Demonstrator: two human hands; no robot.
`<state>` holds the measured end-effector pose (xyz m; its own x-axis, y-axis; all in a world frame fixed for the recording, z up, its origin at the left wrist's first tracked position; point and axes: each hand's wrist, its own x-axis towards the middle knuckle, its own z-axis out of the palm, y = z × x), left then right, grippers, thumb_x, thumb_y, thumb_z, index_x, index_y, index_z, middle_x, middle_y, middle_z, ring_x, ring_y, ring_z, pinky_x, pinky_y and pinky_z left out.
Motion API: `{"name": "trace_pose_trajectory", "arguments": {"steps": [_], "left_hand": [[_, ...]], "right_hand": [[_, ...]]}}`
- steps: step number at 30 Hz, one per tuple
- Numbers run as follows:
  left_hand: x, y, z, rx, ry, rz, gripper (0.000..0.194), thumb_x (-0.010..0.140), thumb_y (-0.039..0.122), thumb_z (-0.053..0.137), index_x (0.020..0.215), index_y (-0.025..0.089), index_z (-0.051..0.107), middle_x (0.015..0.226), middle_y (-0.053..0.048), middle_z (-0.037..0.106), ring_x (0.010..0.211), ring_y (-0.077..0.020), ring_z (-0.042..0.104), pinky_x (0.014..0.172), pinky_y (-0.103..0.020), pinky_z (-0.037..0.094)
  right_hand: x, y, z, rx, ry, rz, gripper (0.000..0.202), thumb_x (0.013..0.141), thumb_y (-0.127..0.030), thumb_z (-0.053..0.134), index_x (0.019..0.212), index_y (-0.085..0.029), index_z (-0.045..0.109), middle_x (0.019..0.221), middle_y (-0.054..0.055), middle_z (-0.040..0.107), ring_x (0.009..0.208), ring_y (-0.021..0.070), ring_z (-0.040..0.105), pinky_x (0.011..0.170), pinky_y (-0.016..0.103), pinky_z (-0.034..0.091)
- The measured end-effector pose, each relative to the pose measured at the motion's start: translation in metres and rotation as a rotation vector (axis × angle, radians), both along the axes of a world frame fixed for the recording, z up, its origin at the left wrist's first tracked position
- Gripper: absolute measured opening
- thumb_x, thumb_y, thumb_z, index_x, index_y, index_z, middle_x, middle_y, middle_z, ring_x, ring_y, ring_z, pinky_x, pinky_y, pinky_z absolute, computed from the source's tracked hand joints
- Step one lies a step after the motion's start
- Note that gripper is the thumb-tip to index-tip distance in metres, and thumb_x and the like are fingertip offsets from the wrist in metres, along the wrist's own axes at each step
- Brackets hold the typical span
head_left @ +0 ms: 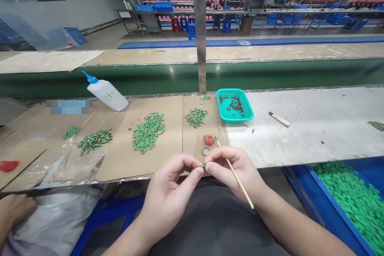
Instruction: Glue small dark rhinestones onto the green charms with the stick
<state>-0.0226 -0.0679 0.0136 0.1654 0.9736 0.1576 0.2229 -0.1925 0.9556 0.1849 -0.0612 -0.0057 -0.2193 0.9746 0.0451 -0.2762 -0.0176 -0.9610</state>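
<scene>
Between the fingertips of my left hand (169,188) and my right hand (240,170) is a small green piece (203,165), mostly hidden by the fingers. Both hands are closed in a pinch on it. My right hand also holds a thin wooden paintbrush (242,187), tucked across the fingers with its handle pointing down toward the wrist. Just beyond the hands stand a small pot of red paint (209,140) and a bottle cap (206,151). A large pile of green and brown pieces (148,133) lies on cardboard to the left, and a smaller pile (196,117) lies ahead.
A teal basket (222,119) holds small dark pieces. Right of it lies a flat brush (279,119). A glue bottle (108,95) stands tilted at the left. Blue crate (324,192) with green pieces, lower right. Another person's hand (18,210) rests lower left.
</scene>
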Motion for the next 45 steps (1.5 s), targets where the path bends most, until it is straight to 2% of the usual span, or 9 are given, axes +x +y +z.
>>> {"name": "trace_pose_trajectory", "arguments": {"steps": [9,16,21,26,32,36,40,43,45], "left_hand": [[0.004,-0.001,0.000,-0.131,-0.126,-0.026,0.009,0.100,0.027,0.089,0.091,0.026,0.090,0.083,-0.002,0.089,0.078,-0.0216,0.087,0.076,-0.026,0.073],[0.005,0.004,0.003,-0.145,-0.121,-0.034,0.009,0.097,0.028,0.093,0.088,0.027,0.091,0.081,-0.001,0.088,0.077,-0.0218,0.088,0.077,-0.027,0.074],[-0.002,0.016,-0.001,-0.221,-0.181,-0.018,0.009,0.092,0.031,0.099,0.087,0.026,0.094,0.081,-0.004,0.090,0.077,-0.0230,0.088,0.080,-0.030,0.076],[-0.004,0.031,-0.004,-0.446,-0.294,-0.052,0.020,0.081,0.034,0.108,0.083,0.023,0.092,0.076,-0.005,0.090,0.070,-0.0215,0.085,0.070,-0.027,0.072],[-0.001,0.045,-0.008,-0.542,-0.315,-0.006,0.035,0.079,0.047,0.107,0.081,0.023,0.082,0.076,-0.008,0.090,0.072,-0.0244,0.086,0.072,-0.032,0.072],[-0.005,0.053,-0.019,-0.477,-0.195,0.031,0.035,0.083,0.050,0.101,0.080,0.023,0.079,0.078,-0.010,0.090,0.073,-0.0259,0.084,0.073,-0.035,0.070],[-0.018,0.068,-0.042,-0.369,-0.020,0.106,0.032,0.087,0.051,0.095,0.081,0.023,0.080,0.079,-0.007,0.087,0.074,-0.0254,0.081,0.073,-0.036,0.068],[-0.034,0.092,-0.059,-0.291,0.145,0.165,0.032,0.099,0.049,0.091,0.087,0.022,0.079,0.083,-0.004,0.083,0.080,-0.0240,0.079,0.080,-0.039,0.069],[-0.040,0.114,-0.068,-0.261,0.272,0.159,0.029,0.109,0.045,0.088,0.100,0.020,0.081,0.095,-0.003,0.083,0.087,-0.0234,0.080,0.086,-0.043,0.070]], "right_hand": [[0.002,0.000,0.001,-0.089,0.048,0.021,0.024,0.085,-0.033,0.109,0.087,-0.021,0.088,0.080,0.002,0.086,0.079,0.0194,0.082,0.081,0.032,0.070],[0.001,0.002,0.001,-0.091,0.094,0.031,0.028,0.085,-0.034,0.111,0.088,-0.021,0.087,0.080,-0.001,0.084,0.078,0.0168,0.081,0.081,0.029,0.068],[0.000,0.012,0.003,-0.073,0.039,0.042,0.026,0.092,-0.037,0.105,0.092,-0.022,0.083,0.081,-0.001,0.082,0.078,0.0178,0.080,0.082,0.032,0.070],[0.001,0.024,0.001,-0.052,0.002,0.061,0.025,0.101,-0.043,0.097,0.100,-0.021,0.084,0.088,0.002,0.084,0.083,0.0202,0.083,0.085,0.037,0.074],[0.009,0.035,-0.008,-0.041,-0.051,-0.040,0.032,0.106,-0.052,0.091,0.101,-0.022,0.084,0.089,0.004,0.084,0.083,0.0211,0.084,0.083,0.037,0.076],[0.020,0.034,-0.009,0.011,-0.179,-0.089,0.032,0.108,-0.053,0.090,0.098,-0.023,0.084,0.087,0.005,0.085,0.081,0.0223,0.085,0.080,0.036,0.075],[0.038,0.031,-0.020,0.067,-0.349,-0.190,0.037,0.113,-0.057,0.083,0.097,-0.024,0.088,0.088,0.008,0.087,0.079,0.0240,0.085,0.076,0.035,0.073],[0.047,0.031,-0.031,0.079,-0.406,-0.264,0.040,0.113,-0.060,0.083,0.095,-0.024,0.088,0.088,0.008,0.086,0.079,0.0249,0.084,0.075,0.035,0.073],[0.049,0.033,-0.034,0.070,-0.414,-0.279,0.042,0.112,-0.061,0.083,0.093,-0.024,0.087,0.087,0.008,0.085,0.079,0.0257,0.083,0.076,0.036,0.073]]}}
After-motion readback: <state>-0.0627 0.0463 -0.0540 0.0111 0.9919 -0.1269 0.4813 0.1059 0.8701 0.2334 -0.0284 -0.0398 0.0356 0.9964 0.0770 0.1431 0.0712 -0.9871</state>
